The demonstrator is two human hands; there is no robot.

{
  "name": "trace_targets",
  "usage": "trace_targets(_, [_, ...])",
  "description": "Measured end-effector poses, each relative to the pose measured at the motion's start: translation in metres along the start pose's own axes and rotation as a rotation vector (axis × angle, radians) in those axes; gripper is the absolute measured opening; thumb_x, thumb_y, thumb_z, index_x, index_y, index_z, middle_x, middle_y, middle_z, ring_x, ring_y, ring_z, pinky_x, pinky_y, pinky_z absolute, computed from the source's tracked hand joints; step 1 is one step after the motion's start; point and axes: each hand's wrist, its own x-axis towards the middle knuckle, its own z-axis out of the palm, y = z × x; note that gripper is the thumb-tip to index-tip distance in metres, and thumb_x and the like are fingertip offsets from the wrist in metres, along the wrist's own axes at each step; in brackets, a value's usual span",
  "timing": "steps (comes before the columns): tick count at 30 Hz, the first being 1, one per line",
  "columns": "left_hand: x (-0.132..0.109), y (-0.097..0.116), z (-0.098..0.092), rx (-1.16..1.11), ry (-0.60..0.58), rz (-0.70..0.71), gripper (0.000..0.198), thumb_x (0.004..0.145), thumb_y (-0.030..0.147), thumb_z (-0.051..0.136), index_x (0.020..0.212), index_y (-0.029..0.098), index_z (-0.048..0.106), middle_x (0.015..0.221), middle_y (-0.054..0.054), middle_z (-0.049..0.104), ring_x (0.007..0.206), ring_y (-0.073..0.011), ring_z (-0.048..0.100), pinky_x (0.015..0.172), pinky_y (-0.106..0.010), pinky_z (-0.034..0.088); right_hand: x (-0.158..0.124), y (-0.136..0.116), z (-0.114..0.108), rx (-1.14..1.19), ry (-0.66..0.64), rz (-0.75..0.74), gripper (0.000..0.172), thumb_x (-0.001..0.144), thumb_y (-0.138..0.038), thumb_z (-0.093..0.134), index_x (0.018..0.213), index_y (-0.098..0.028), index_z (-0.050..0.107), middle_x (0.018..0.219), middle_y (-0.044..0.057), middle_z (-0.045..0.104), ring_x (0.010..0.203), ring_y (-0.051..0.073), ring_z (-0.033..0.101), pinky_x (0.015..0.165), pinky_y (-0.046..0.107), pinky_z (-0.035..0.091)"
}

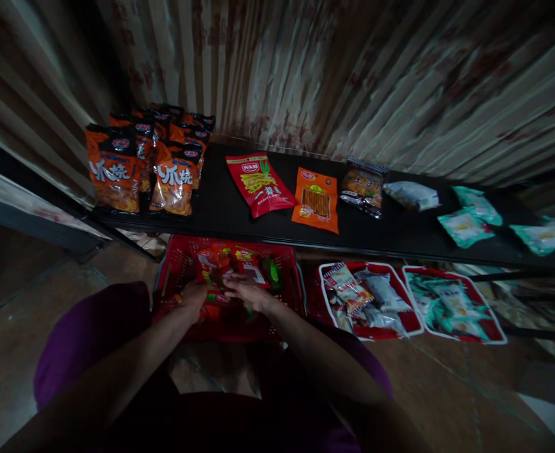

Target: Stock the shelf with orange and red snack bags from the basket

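1. Head view: I'm judging the snack packets [253, 272] light, soft, slippery, maybe crushable; edges are looking like the best hold.
2. They're lying in the red basket [168, 270], around and just beyond my left hand [194, 297] and right hand [249, 292].
3. Too dim; I'm not managing to tell whether either's gripping.

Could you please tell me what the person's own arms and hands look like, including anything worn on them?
The left hand and right hand are both ungloved, and the bare forearms show no sleeves or cables. Purple cloth clothing is visible lower down. The dim light hides finer details, such as rings.
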Motion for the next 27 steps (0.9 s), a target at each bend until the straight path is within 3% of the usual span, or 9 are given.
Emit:
trace_targets(5, [-0.002, 0.026, -0.010, 0.092, -0.107, 0.121, 0.011, 0.074, 0.025, 0.065, 0.080, 0.016, 0.064, 0.079, -0.007, 0.070, 0.078, -0.0205, 0.066, 0.060, -0.024, 0.048, -0.010, -0.032, -0.034, -0.338, 0.005, -0.109, 0.019, 0.081, -0.029, 0.060, 0.097, -0.021, 0.067, 0.100, 0.004, 0.070, 0.096, 0.021, 0.064, 0.088, 0.036, 0.047])
trace_targets(8, [0.005, 0.037, -0.007, 0.162, -0.176, 0.154, 0.017, 0.077, 0.031, 0.062, 0.085, 0.016, 0.063, 0.075, -0.005, 0.068, 0.071, -0.0186, 0.065, 0.057, -0.024, 0.047, -0.014, -0.045, -0.054, -0.540, 0.074, -0.152, 0.022, 0.081, -0.026, 0.055, 0.098, -0.021, 0.068, 0.101, 0.007, 0.071, 0.098, 0.023, 0.063, 0.090, 0.037, 0.045])
trace_targets(13, [0.006, 0.046, 0.007, 0.367, -0.359, 0.236, 0.009, 0.076, 0.021, 0.055, 0.068, 0.017, 0.058, 0.059, 0.001, 0.060, 0.058, -0.0141, 0.059, 0.053, -0.022, 0.044, -0.023, -0.059, -0.059, -0.747, 0.083, -0.204, 0.026, 0.081, -0.023, 0.052, 0.101, -0.022, 0.067, 0.093, 0.007, 0.072, 0.088, 0.022, 0.066, 0.082, 0.033, 0.047])
trace_targets(16, [0.000, 0.054, 0.009, 0.534, -0.455, 0.343, 0.015, 0.070, 0.017, 0.056, 0.056, 0.018, 0.052, 0.049, 0.003, 0.052, 0.054, -0.0139, 0.055, 0.053, -0.022, 0.042, -0.031, -0.069, -0.058, -0.742, -0.033, -0.244, 0.027, 0.083, -0.028, 0.051, 0.104, -0.021, 0.066, 0.085, 0.005, 0.072, 0.077, 0.020, 0.067, 0.071, 0.030, 0.048])
trace_targets(20, [-0.011, 0.073, 0.001, 0.721, -0.466, 0.559, 0.020, 0.067, 0.020, 0.058, 0.049, 0.019, 0.049, 0.050, 0.002, 0.048, 0.059, -0.0155, 0.054, 0.062, -0.025, 0.042, -0.042, -0.093, -0.064, -0.470, -0.131, -0.264, 0.032, 0.085, -0.041, 0.050, 0.103, -0.018, 0.063, 0.074, 0.003, 0.069, 0.062, 0.016, 0.065, 0.054, 0.025, 0.046])
trace_targets(23, [-0.019, 0.084, -0.002, 0.820, -0.439, 0.685, 0.019, 0.070, 0.021, 0.056, 0.051, 0.019, 0.051, 0.057, -0.001, 0.055, 0.068, -0.0191, 0.059, 0.072, -0.029, 0.044, -0.047, -0.116, -0.078, -0.319, 0.064, -0.389, 0.036, 0.083, -0.050, 0.051, 0.095, -0.018, 0.063, 0.067, 0.001, 0.065, 0.051, 0.013, 0.059, 0.046, 0.023, 0.043])
trace_targets(25, [-0.024, 0.087, -0.002, 0.881, -0.441, 0.732, 0.018, 0.072, 0.021, 0.053, 0.054, 0.020, 0.054, 0.064, -0.004, 0.060, 0.072, -0.0218, 0.062, 0.074, -0.032, 0.045, -0.045, -0.129, -0.093, -0.282, 0.381, -0.551, 0.037, 0.083, -0.051, 0.050, 0.095, -0.018, 0.062, 0.067, 0.002, 0.064, 0.054, 0.014, 0.059, 0.046, 0.024, 0.043])
trace_targets(27, [-0.028, 0.088, 0.001, 0.939, -0.452, 0.769, 0.018, 0.072, 0.019, 0.051, 0.055, 0.020, 0.056, 0.070, -0.007, 0.064, 0.076, -0.0247, 0.064, 0.074, -0.036, 0.046, -0.039, -0.138, -0.110, -0.289, 0.789, -0.698, 0.040, 0.084, -0.052, 0.046, 0.099, -0.018, 0.061, 0.080, 0.008, 0.066, 0.072, 0.020, 0.064, 0.058, 0.031, 0.049])
